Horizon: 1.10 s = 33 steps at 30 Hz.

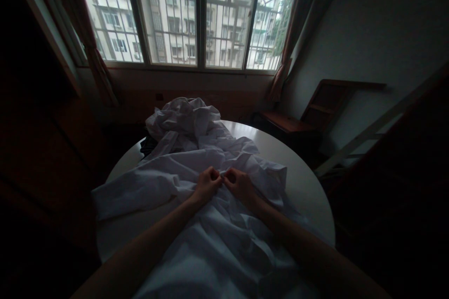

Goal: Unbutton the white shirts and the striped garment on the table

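Observation:
A white long-sleeved garment (206,238) lies spread and wrinkled over a round table, one sleeve stretched to the left and its lower part reaching toward me. My left hand (207,183) is closed in a pinch on the cloth at the garment's middle. Opposite it, my right hand (239,185) pinches the same spot, the fingertips of both hands almost meeting. Something small and greyish shows between the fingertips, too small to make out for sure. Both forearms rest low over the garment.
The round white table (308,196) shows its rim at the right. A heap of crumpled white cloth (182,114) sits at its far side, with a dark striped item (148,145) beside it. A wooden chair (291,121) stands by the right wall, below the barred window (199,23).

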{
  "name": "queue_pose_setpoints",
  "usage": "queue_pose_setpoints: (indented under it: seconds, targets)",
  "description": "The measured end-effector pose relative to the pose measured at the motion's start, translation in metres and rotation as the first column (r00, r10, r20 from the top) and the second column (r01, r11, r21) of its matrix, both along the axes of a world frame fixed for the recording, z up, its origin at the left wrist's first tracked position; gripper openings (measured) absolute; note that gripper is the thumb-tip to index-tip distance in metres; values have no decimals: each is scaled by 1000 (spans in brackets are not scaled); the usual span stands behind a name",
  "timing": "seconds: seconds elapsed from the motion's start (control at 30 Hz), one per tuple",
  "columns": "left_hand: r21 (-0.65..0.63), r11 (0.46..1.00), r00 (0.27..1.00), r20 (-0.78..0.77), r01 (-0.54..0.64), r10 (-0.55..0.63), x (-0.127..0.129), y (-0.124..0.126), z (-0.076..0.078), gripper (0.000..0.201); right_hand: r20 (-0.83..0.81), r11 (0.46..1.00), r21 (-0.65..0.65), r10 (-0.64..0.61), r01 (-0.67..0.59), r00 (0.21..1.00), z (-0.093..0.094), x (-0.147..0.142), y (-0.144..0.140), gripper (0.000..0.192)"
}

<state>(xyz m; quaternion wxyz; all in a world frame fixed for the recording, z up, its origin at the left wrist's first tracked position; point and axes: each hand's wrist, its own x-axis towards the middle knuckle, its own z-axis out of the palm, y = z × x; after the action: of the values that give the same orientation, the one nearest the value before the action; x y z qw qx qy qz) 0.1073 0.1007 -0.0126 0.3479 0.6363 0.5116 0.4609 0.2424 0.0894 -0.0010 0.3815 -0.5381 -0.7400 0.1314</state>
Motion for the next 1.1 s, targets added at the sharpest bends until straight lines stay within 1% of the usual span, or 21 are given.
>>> queue_pose_setpoints:
  seconds: [0.1,0.23,0.4,0.5,0.63,0.77,0.87,1.1]
  targets:
    - [16,1000,1000,-17,8,-8,0,2,-3,15,-7,1000,-7,-7,7,1000,-1,-1,0,6]
    - [22,999,999,-29,24,-23,0,3,-7,19,-42,998,-63,0,-3,999,-2,0,3,8]
    - [56,998,999,-31,31,-29,1,3,-6,22,-91,994,-104,23,-32,996,-3,4,9,6]
    - [44,999,1000,-16,25,-25,1,2,-6,20,-109,996,-79,41,-50,993,-2,4,8,6]
    - [23,999,1000,4,24,-24,0,1,-5,19,-129,1000,-14,24,-26,991,-2,3,4,6]
    - [20,1000,1000,10,3,-3,0,0,-3,19,-89,999,40,21,-17,996,-3,2,4,7]
    - [19,1000,1000,13,-1,1,0,0,-2,20,-77,999,43,12,-9,997,-4,2,4,10]
    - [18,1000,1000,9,12,-12,-1,-1,-1,18,-45,999,42,5,-3,999,-4,1,3,9]
